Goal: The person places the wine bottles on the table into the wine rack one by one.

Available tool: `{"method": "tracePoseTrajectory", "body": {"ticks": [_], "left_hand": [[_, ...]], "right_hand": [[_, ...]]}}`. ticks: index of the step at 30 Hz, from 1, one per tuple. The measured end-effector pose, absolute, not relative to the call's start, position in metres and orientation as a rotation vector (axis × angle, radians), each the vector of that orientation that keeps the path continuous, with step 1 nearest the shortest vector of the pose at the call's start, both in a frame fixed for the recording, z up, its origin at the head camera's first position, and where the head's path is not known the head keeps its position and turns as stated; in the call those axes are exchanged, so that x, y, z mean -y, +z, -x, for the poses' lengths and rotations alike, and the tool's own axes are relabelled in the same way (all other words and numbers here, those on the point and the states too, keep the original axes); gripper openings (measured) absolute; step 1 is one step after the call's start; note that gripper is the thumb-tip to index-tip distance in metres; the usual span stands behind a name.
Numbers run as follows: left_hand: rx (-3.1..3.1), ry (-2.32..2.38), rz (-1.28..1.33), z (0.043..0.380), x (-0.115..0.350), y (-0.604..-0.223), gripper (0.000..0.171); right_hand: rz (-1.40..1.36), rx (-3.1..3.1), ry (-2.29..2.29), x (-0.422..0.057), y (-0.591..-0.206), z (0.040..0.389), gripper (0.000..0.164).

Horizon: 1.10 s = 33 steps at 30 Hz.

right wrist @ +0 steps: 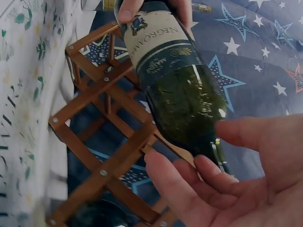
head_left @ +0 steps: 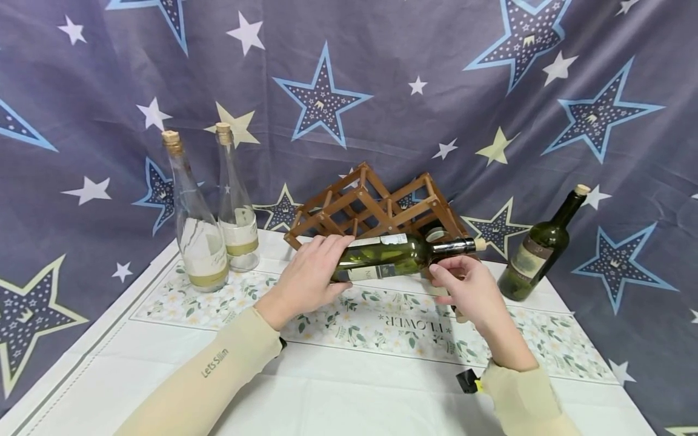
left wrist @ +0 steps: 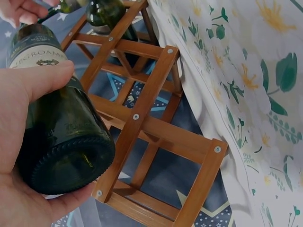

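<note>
1. Left hand (head_left: 313,269): wrapped round the base end of the green bottle (head_left: 406,260), thumb one side, fingers the other. Carrying grip, by the look of it.
2. Right hand (head_left: 474,287): thumb and fingers either side of the neck, loose pinch. How hard it presses, can't tell.
3. Bottle location: between the two hands, on its side, roughly level. Base in left hand; neck and cork (head_left: 480,244) run out past the right hand's fingertips.
4. Wooden rack (left wrist: 136,116): just beyond both hands, behind the bottle. Bottle overlaps it in the head view; can't tell if they touch. Another bottle (left wrist: 104,16) lies in the rack, partly hidden.
5. Around the hands: two clear bottles (head_left: 203,251) (head_left: 238,233) upright, well left of the left hand. Dark green bottle (head_left: 531,257) upright, corked, right of the right hand. All stand on the surface (head_left: 338,393).
6. Handling, my read: stiff glass, moderately heavy. Fill level can't be told. Bare glass likely slick; the paper label should grip better. Can break if knocked on a slat.
7. Where to hold: body near the base for weight, which the left hand does; neck below the cork for steering. Don't trust the cork as a handle. Keep fingertips out from between glass and wood.
</note>
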State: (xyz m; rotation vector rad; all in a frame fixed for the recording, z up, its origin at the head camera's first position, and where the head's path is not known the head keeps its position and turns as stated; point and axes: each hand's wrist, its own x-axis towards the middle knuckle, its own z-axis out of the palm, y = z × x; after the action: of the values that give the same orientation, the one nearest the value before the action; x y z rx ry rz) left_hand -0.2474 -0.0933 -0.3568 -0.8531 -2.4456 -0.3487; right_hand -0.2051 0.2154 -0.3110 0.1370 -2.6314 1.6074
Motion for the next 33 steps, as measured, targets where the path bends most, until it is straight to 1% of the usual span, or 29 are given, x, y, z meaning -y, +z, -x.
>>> {"method": "tracePoseTrajectory", "body": {"ticks": [8, 12, 15, 18, 26, 28, 33], "left_hand": [[2.453, -0.346, 0.858, 0.247, 0.097, -0.354, 0.091], [2.455, -0.335, 0.866, 0.247, 0.098, -0.354, 0.091], [2.455, -0.325, 0.871, 0.248, 0.099, -0.354, 0.091], [2.459, -0.313, 0.876, 0.248, 0.100, -0.354, 0.090], [2.490, -0.291, 0.904, 0.247, 0.099, -0.353, 0.088], [2.501, -0.274, 0.907, 0.246, 0.099, -0.352, 0.087], [2.517, -0.248, 0.922, 0.246, 0.098, -0.352, 0.088]], "right_hand": [[-0.242, 2.671, 1.095, -0.218, -0.303, 0.198, 0.031], [-0.301, 2.619, 0.925, -0.217, -0.302, 0.198, 0.024], [-0.371, 2.560, 0.840, -0.217, -0.302, 0.199, 0.021], [-0.462, 2.495, 0.714, -0.217, -0.305, 0.202, 0.024], [-0.693, 2.303, 0.300, -0.226, -0.318, 0.218, 0.044], [-0.717, 2.295, 0.237, -0.228, -0.321, 0.221, 0.045], [-0.759, 2.353, 0.127, -0.232, -0.328, 0.225, 0.041]]}}
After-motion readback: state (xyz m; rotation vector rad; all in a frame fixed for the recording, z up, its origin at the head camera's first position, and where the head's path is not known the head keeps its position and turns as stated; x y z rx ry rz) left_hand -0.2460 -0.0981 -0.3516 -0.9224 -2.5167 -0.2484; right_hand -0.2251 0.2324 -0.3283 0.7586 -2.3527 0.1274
